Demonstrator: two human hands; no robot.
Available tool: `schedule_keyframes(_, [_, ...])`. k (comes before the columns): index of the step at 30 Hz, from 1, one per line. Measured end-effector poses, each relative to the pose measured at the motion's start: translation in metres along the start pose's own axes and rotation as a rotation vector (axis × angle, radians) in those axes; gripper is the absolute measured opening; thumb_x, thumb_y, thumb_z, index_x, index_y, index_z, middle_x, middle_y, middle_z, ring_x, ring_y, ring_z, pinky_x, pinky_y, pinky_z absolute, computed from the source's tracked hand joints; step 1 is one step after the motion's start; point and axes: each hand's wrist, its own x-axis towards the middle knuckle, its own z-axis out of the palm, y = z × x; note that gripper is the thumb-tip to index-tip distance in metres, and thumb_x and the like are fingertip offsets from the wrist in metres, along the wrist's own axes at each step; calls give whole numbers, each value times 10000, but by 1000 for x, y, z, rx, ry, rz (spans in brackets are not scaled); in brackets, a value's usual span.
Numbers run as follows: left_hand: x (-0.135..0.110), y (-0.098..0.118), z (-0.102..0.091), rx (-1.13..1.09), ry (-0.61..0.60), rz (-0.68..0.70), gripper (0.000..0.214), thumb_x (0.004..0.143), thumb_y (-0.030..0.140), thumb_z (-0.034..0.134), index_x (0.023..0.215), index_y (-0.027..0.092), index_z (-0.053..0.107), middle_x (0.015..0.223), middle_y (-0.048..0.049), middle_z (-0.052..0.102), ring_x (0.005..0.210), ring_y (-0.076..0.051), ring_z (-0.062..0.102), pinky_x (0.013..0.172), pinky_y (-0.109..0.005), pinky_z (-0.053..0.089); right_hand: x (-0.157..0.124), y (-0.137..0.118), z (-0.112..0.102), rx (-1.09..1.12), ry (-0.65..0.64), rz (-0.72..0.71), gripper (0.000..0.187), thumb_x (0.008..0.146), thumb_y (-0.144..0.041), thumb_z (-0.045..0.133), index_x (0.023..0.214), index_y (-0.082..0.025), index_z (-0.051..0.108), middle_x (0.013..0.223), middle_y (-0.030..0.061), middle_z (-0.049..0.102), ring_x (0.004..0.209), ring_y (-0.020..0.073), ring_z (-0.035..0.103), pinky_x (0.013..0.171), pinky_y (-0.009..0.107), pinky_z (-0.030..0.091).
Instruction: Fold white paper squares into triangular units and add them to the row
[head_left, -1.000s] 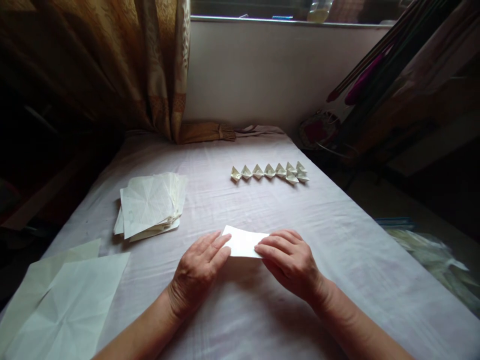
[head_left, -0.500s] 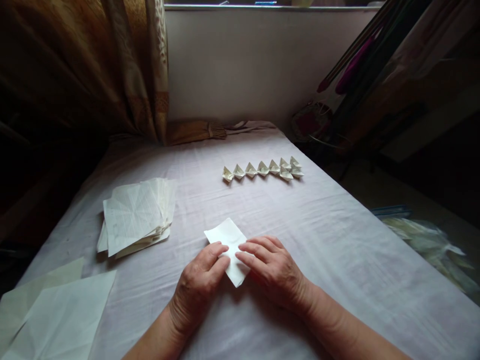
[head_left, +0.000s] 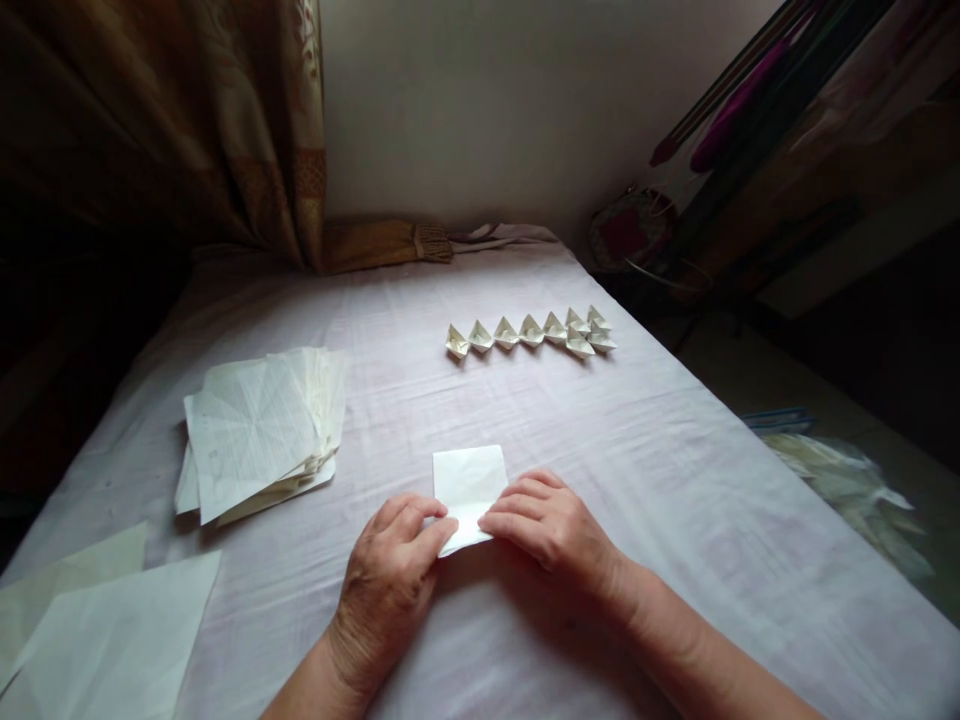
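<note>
On the pale cloth [head_left: 390,400], the left hand [head_left: 397,560] pinches the white paper [head_left: 470,480] at eight o'clock, the right hand [head_left: 547,525] at four.

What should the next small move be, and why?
Probably press the near end of the white paper flat: the left hand and the right hand touch its two sides there, and a brighter band between them may be a crease. The far end lies beyond both hands.
</note>
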Motion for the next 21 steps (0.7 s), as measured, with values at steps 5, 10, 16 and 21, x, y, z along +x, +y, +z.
schedule_keyframes(5, [1, -7, 0, -100, -33, -83, 263, 814, 53, 499, 935, 224, 659, 845, -22, 710, 826, -209, 616, 739, -341, 498, 15, 14, -8, 77, -208, 205, 151, 749, -84, 622, 774, -226, 667, 731, -20, 703, 733, 145, 632, 730, 285, 427])
schedule_keyframes(10, [1, -5, 0, -91, -9, -114, 239, 837, 70, 487, 937, 222, 642, 775, -7, 699, 807, -203, 616, 734, -326, 468, 16, 14, -11, 234, -154, 395, 174, 794, -105, 577, 751, -232, 688, 697, -24, 697, 643, 120, 628, 606, 216, 444])
schedule_keyframes(16, [4, 1, 4, 29, -16, -104, 164, 904, 137, 461, 884, 211, 606, 638, 2, 621, 650, -193, 564, 626, -310, 430, 6, 7, 2, 252, 20, 485, 123, 811, -167, 586, 831, -236, 686, 740, -5, 706, 673, 147, 639, 647, 253, 482])
schedule_keyframes(21, [1, -2, 11, 101, 19, -145, 181, 969, 263, 450, 1073, 179, 572, 758, -32, 661, 664, -185, 595, 652, -317, 474, 3, 9, 19, 100, 153, 452, 105, 829, -192, 579, 883, -232, 659, 734, 5, 704, 651, 158, 640, 626, 267, 474])
